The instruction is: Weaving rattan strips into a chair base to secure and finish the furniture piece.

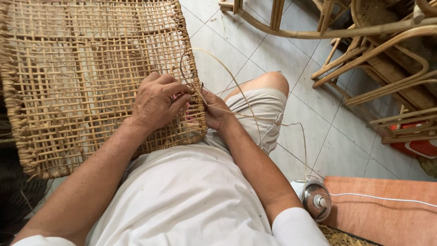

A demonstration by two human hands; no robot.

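Observation:
A woven cane panel (68, 77) with an open square mesh lies across my lap, its wrapped right edge (193, 86) running down toward my knee. My left hand (157, 102) rests on top of the panel near that edge, fingers curled and pinching at the rim. My right hand (216, 109) is just beyond the edge, partly under it, gripping a thin cane strand (227, 73) that loops up from the rim and trails down past my thigh. Something pink shows between the two hands; I cannot tell what it is.
Rattan chair frames (364, 50) crowd the upper right on a pale tiled floor (318, 118). A small electric fan (316, 198) with a white cord sits by my right elbow next to an orange board (387, 209). A red and white object (419, 146) lies at the right edge.

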